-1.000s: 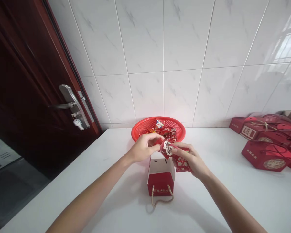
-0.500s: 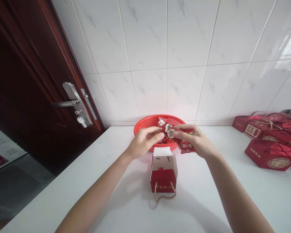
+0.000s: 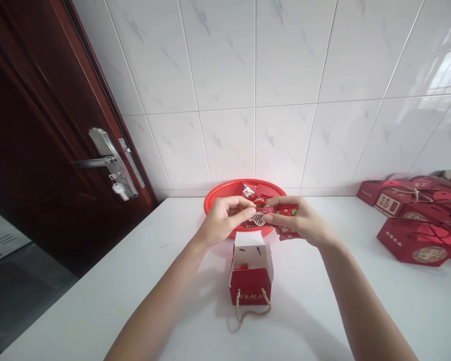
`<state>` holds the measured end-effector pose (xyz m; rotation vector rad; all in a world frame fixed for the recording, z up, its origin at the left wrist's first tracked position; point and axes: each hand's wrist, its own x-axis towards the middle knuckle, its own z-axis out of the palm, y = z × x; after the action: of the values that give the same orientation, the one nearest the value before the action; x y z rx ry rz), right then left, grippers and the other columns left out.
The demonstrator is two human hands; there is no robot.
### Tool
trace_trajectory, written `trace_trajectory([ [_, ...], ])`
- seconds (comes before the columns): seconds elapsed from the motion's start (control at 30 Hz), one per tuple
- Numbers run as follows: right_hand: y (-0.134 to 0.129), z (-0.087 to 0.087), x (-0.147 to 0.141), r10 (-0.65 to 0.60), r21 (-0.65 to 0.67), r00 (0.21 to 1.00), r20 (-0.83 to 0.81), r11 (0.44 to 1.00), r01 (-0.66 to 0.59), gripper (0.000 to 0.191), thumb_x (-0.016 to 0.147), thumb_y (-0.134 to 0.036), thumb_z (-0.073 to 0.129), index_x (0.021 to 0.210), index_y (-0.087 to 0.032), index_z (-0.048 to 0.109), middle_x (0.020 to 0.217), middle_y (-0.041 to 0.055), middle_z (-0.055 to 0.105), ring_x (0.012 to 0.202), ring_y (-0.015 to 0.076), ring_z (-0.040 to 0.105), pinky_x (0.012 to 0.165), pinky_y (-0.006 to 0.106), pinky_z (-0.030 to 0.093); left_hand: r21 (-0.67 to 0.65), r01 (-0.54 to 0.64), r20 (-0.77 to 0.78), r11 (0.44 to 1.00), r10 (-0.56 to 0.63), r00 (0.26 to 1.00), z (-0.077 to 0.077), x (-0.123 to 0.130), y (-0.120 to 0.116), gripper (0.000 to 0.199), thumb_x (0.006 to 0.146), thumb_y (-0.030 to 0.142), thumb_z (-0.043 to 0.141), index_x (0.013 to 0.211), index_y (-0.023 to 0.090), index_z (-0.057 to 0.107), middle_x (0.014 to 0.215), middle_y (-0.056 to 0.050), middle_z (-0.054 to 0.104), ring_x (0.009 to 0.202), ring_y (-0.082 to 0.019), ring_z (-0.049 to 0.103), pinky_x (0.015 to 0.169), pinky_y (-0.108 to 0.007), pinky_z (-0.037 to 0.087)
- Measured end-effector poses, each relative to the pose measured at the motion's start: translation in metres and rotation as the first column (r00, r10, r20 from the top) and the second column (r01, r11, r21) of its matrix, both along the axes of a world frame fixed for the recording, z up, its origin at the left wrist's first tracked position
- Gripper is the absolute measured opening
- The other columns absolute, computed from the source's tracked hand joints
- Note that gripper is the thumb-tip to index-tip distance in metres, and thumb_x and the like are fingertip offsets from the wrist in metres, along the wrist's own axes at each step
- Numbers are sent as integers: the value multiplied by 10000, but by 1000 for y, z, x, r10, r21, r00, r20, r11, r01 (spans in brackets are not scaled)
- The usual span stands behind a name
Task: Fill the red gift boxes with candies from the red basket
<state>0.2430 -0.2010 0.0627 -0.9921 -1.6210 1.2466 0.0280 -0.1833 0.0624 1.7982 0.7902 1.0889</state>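
Above the open red gift box (image 3: 251, 273), at its 12 o'clock, our left hand (image 3: 221, 220) and right hand (image 3: 304, 225) both pinch red candy packets (image 3: 270, 216) with bent fingers. We think they feel light, thin and crinkly, so their edges are best to hold. Behind them, the red basket (image 3: 220, 194) is partly hidden. We cannot count the packets.

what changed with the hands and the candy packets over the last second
Both hands rose from just over the open gift box toward the red basket. The left hand and right hand now pinch one red packet between them, turned flatter than before; the right also keeps its other packets. The box, basket and finished boxes at the right stayed put.
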Motion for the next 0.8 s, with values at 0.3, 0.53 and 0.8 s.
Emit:
trace_trajectory([
  [0.3, 4, -2, 2, 30, -50, 998, 48, 998, -27, 385, 690, -473, 872, 911, -187, 741, 713, -12, 596, 522, 89, 509, 469, 240, 448, 9, -24, 8, 1000, 23, 1000, -8, -5, 1, 234, 873, 375, 713, 926, 156, 775, 910, -60, 744, 834, -174, 670, 768, -286, 546],
  [0.53, 9, -6, 0, -119, -86, 981, -151, 991, 107, 372, 635, -430, 920, 841, -190, 725, 621, -28, 599, 518, 101, 535, 478, 243, 495, -92, 4, 40, 996, -1, 999, -9, -8, 2, 213, 829, 334, 759, 935, 150, 762, 941, -73, 771, 881, -205, 723, 827, -324, 578],
  [0.8, 10, -11, -13, -111, -46, 950, -292, 994, 101, 331, 631, -382, 929, 792, -189, 714, 741, 5, 687, 591, 136, 628, 531, 268, 546, -131, 147, -27, 980, -151, 988, -11, -6, 1, 208, 844, 362, 752, 850, 155, 743, 860, -48, 739, 838, -183, 677, 795, -305, 545],
])
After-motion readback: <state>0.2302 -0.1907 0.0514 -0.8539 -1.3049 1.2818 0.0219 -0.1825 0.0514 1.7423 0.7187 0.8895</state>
